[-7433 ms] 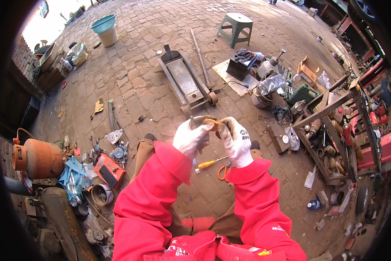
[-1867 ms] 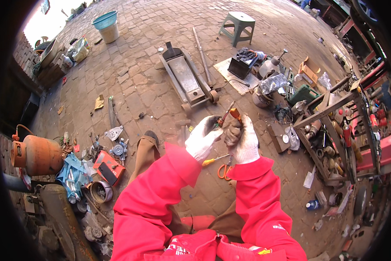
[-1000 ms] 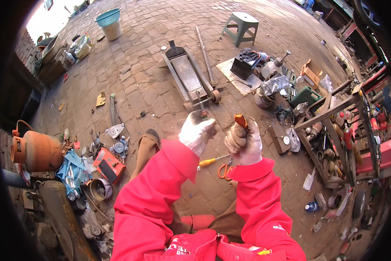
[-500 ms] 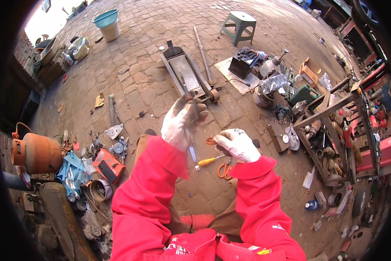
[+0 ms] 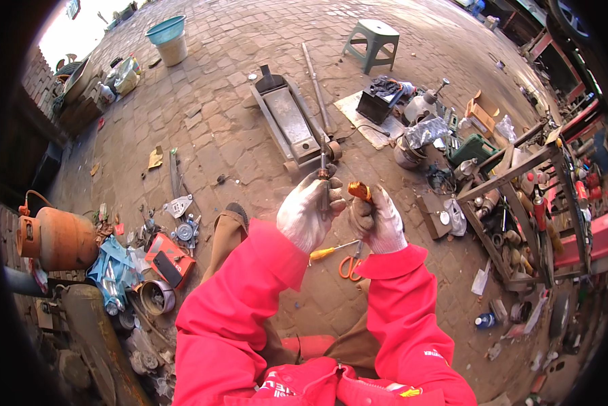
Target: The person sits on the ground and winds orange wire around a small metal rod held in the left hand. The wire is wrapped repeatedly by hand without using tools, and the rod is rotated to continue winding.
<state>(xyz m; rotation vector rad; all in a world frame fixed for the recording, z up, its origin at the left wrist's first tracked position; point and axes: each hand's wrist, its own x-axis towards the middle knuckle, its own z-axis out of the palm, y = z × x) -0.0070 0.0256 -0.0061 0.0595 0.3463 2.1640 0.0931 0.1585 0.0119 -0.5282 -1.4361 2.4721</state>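
Observation:
In its white work glove, my left hand [image 5: 304,211] is closed round a slim metal rod [image 5: 323,161]. The rod stands upright, its upper end ridged like a thread or spring; what the part is I cannot make out. My right hand [image 5: 384,227], gloved too, pinches a small bundle of copper-coloured wire [image 5: 360,191] just right of the rod. The two hands are close together, with the bundle and rod apart. Below them on the paving lie a screwdriver with a yellow handle [image 5: 322,254] and orange-handled scissors [image 5: 348,268], both partly covered.
A floor jack [image 5: 290,120] lies ahead, a long bar [image 5: 313,84] beside it. Farther off stands a green stool [image 5: 371,44]. At right is a metal frame rack [image 5: 507,177] crowded with parts. An orange gas cylinder [image 5: 65,238] and scattered parts lie at left.
My left hand has moved right and down, and the rod stands more upright. My right hand has risen toward it, turning the wire bundle upward into fuller view.

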